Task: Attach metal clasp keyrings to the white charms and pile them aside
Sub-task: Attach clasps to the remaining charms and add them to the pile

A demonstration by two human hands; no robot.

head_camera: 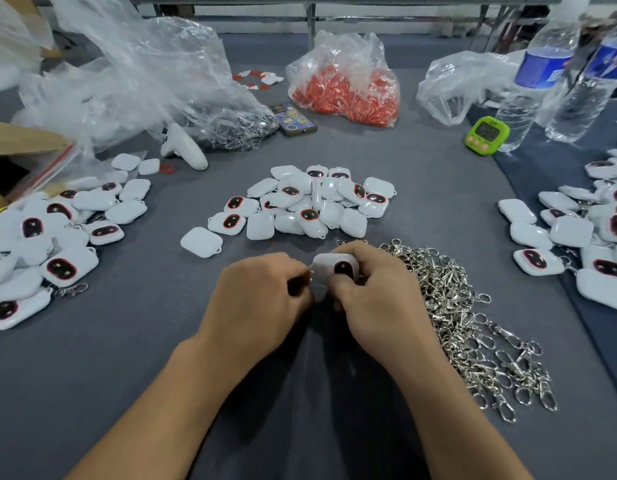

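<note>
Between curled fingers point(355, 252), white charm point(335, 268)

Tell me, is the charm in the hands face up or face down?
Face up. The charm between the left hand and right hand shows its dark, red-rimmed oval.

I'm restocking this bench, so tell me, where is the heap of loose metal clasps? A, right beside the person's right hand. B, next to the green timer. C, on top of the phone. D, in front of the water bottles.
A: the loose metal clasps lie heaped right beside the right hand, which holds a white charm.
</note>
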